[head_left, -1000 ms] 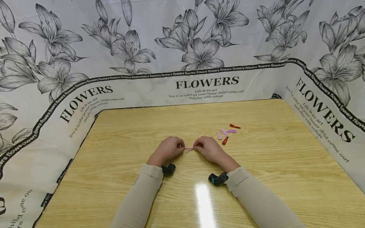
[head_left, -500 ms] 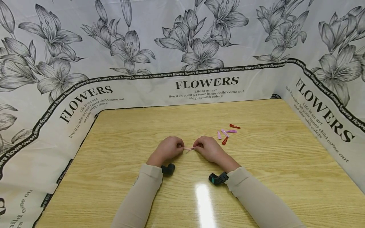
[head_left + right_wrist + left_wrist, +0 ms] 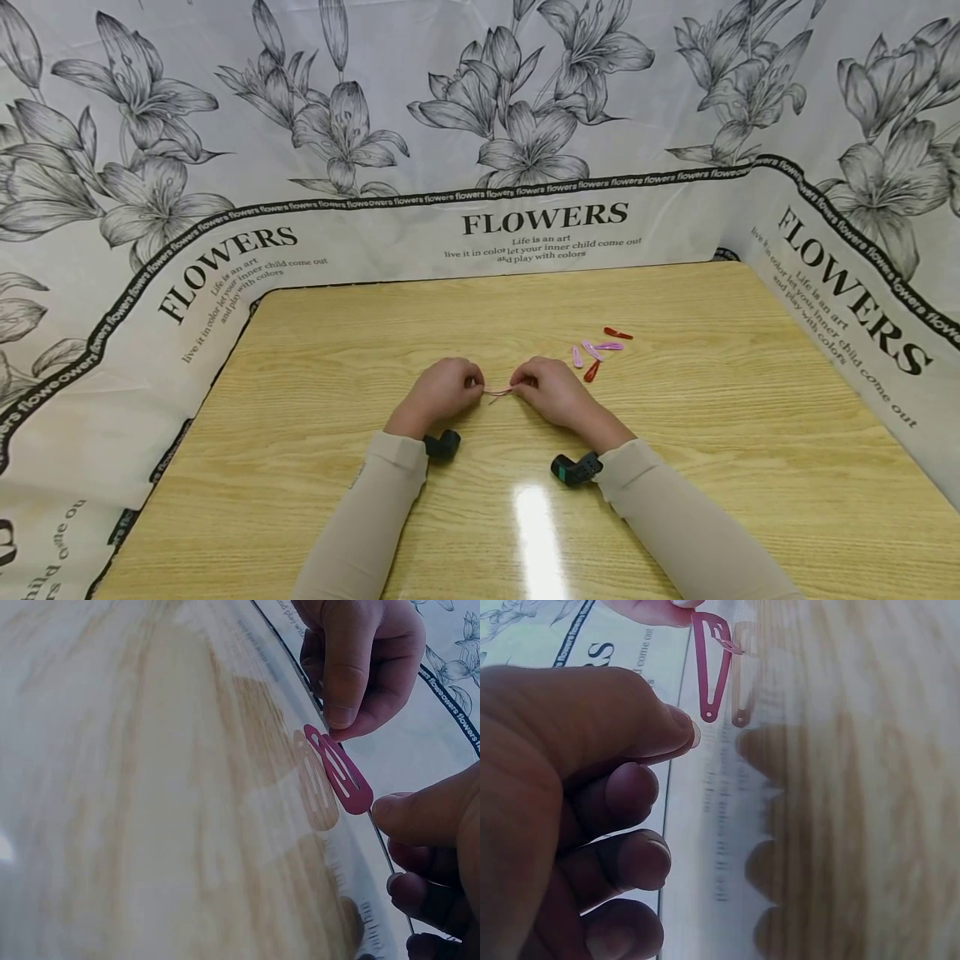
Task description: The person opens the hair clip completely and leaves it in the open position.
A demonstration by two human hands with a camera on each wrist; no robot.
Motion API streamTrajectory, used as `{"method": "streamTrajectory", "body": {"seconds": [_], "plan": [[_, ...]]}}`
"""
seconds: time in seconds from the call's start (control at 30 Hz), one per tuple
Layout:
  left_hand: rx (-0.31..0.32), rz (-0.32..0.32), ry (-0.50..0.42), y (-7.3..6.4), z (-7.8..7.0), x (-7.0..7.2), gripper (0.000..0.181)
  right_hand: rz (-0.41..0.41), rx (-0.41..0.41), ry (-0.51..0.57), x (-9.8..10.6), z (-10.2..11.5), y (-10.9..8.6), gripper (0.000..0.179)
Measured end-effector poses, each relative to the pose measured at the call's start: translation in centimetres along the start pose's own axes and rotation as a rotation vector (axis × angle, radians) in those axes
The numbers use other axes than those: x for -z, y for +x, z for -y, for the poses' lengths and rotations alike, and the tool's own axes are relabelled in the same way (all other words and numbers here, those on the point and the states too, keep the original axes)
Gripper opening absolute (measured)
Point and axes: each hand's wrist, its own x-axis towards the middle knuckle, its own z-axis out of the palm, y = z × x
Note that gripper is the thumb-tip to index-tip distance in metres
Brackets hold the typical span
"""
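Note:
A pinkish-red snap hair clip (image 3: 498, 391) spans the gap between both hands, low over the table. My left hand (image 3: 447, 390) pinches at its narrow end with thumb and forefinger. At the broad end, my right hand (image 3: 553, 395) does the same. In the head view a thin prong stands off below the clip's frame. The left wrist view shows the clip (image 3: 703, 664) edge down near the tabletop, its reflection beside it. Seen from the right wrist, the broad end of the clip (image 3: 359, 801) meets the right thumb tip.
Beyond the right hand lie several more snap clips: a red clip (image 3: 618, 332) farthest back, another red clip (image 3: 592, 372) nearest, and lilac clips (image 3: 577, 356) among them. A floral-printed curtain (image 3: 540, 237) borders the wooden table (image 3: 337, 333) at the back and sides.
The right hand has shifted very slightly to the right, widening the gap between the hands a little. The left hand and the loose clips look the same.

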Motion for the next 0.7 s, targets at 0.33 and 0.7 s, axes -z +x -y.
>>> {"method": "streamTrajectory", "body": {"seconds": [0.33, 0.7], "plan": [[0.002, -0.009, 0.009, 0.0, -0.2, -0.1, 0.017, -0.003, -0.015, 0.001, 0.3, -0.3, -0.1, 0.006], [-0.035, -0.013, -0.042, 0.5, -1.4, 0.0, 0.019, -0.005, -0.064, 0.015, 1.5, 0.1, 0.0, 0.010]]}}
